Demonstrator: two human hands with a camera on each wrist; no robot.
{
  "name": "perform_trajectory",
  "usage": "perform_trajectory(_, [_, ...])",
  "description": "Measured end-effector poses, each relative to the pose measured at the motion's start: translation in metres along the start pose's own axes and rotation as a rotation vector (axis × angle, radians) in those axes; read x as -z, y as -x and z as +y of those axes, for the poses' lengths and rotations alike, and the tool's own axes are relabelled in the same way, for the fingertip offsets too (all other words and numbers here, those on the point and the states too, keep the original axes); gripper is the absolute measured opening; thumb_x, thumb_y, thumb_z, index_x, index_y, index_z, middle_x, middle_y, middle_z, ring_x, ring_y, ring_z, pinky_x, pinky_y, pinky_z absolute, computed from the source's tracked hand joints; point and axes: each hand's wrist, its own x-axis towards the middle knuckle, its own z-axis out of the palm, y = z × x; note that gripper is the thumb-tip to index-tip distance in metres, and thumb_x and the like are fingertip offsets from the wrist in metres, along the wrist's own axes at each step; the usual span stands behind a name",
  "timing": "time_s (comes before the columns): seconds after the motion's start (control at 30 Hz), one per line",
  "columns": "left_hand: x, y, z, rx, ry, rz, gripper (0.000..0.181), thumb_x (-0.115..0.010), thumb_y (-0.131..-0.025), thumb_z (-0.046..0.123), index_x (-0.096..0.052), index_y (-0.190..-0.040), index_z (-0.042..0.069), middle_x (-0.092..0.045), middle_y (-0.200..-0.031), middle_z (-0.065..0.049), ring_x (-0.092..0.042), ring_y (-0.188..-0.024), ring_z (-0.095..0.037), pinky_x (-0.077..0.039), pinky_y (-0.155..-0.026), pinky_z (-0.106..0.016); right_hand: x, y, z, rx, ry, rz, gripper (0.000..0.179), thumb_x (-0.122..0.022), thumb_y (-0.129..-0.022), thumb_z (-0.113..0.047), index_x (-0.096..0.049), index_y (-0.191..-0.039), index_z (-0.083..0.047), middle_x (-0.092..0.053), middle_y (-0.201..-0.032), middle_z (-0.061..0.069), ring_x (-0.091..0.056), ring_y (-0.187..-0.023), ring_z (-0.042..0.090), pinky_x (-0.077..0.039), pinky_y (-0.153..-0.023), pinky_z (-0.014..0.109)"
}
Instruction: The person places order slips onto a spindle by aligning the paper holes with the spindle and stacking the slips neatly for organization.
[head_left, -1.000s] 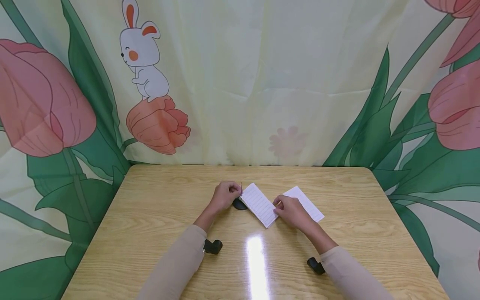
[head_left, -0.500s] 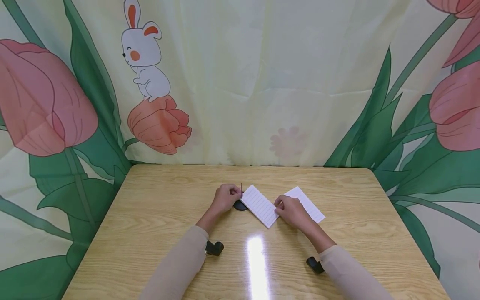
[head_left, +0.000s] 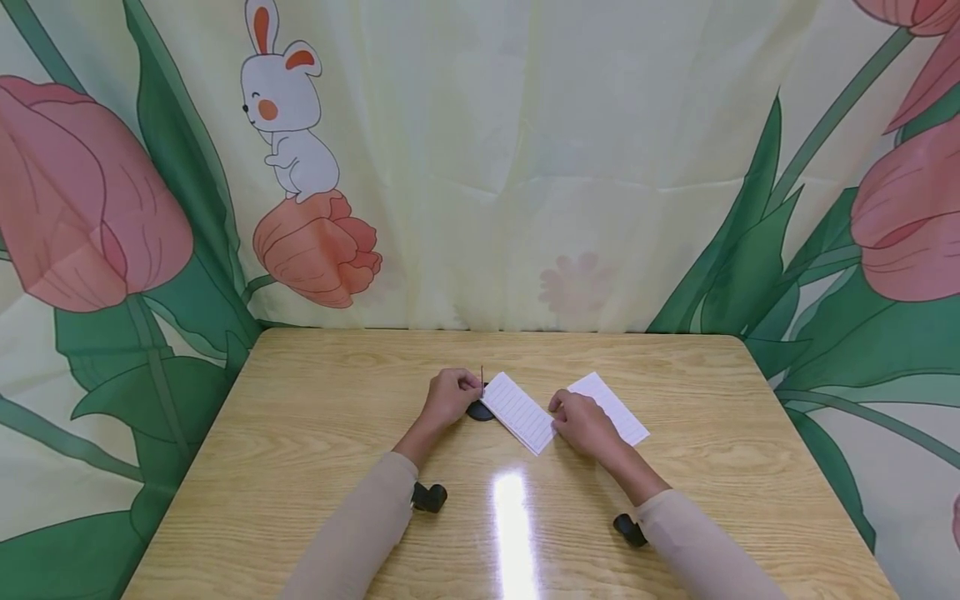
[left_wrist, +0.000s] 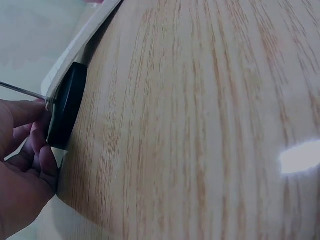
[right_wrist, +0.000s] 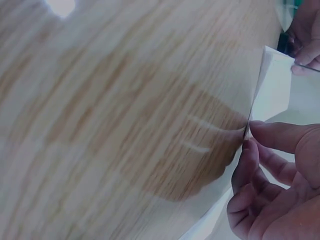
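White lined paper sheets (head_left: 519, 412) lie at a slant, their upper left corner at the thin upright rod of a paper spike. The spike's round black base (head_left: 480, 411) shows partly under that corner, close to the tabletop. My left hand (head_left: 452, 395) pinches this corner beside the rod (left_wrist: 22, 90), fingertips right above the base. At the sheets' lower right edge, my right hand (head_left: 587, 423) pinches the paper between thumb and fingers; the right wrist view shows the thumb (right_wrist: 280, 136) at the edge.
Another white lined sheet (head_left: 609, 407) lies partly behind my right hand on the wooden table (head_left: 337, 392). Black camera mounts (head_left: 430, 497) stick out from both wrists. A printed curtain (head_left: 465, 167) hangs along the table's far edge. Light glares off the tabletop in front.
The sheets' far corner has sunk slightly, and the paper sits a little lower by the spike. Both hands stay almost in place.
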Motion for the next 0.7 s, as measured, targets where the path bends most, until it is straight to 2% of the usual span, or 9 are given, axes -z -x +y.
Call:
perform_trajectory(0.2, [-0.001, 0.000, 0.002, 0.016, -0.010, 0.003, 0.005, -0.076, -0.092, 0.006, -0.075, -0.088, 0.005, -0.069, -0.081, -0.006, -0.061, -0.074, -0.014, -0.049, -0.068, -0.025, 0.001, 0.002, -0.001, -0.015, 0.018, 0.000, 0.016, -0.074, -0.092, -0.007, -0.067, -0.107, -0.008, -0.065, -0.089, 0.003, -0.060, -0.079, 0.017, -0.051, -0.068, 0.035])
perform_trajectory(0.37, [0.000, 0.000, 0.002, 0.019, -0.010, -0.001, 0.005, -0.076, -0.092, 0.007, -0.075, -0.088, 0.005, -0.069, -0.081, -0.006, -0.060, -0.074, -0.014, -0.049, -0.068, -0.025, 0.003, 0.004, -0.001, 0.023, 0.020, 0.016, 0.018, -0.075, -0.091, -0.007, -0.068, -0.107, -0.006, -0.063, -0.088, 0.004, -0.059, -0.080, 0.017, -0.050, -0.070, 0.035])
perform_trajectory(0.6, [0.003, 0.001, -0.001, -0.015, -0.006, -0.012, 0.005, -0.075, -0.094, 0.009, -0.074, -0.091, 0.005, -0.069, -0.083, -0.005, -0.061, -0.075, -0.014, -0.050, -0.069, -0.025, 0.014, 0.006, 0.011, 0.115, -0.003, 0.082, 0.019, -0.076, -0.090, -0.006, -0.069, -0.107, -0.001, -0.066, -0.092, 0.008, -0.062, -0.085, 0.021, -0.053, -0.078, 0.039])
perform_trajectory(0.7, [0.005, 0.002, -0.002, -0.036, -0.001, -0.013, 0.004, -0.074, -0.094, 0.009, -0.074, -0.092, 0.005, -0.069, -0.084, -0.006, -0.061, -0.076, -0.014, -0.050, -0.070, -0.027, 0.020, 0.008, 0.019, 0.105, -0.026, 0.089, 0.023, -0.075, -0.091, -0.007, -0.069, -0.111, 0.000, -0.067, -0.095, 0.009, -0.064, -0.086, 0.021, -0.054, -0.079, 0.041])
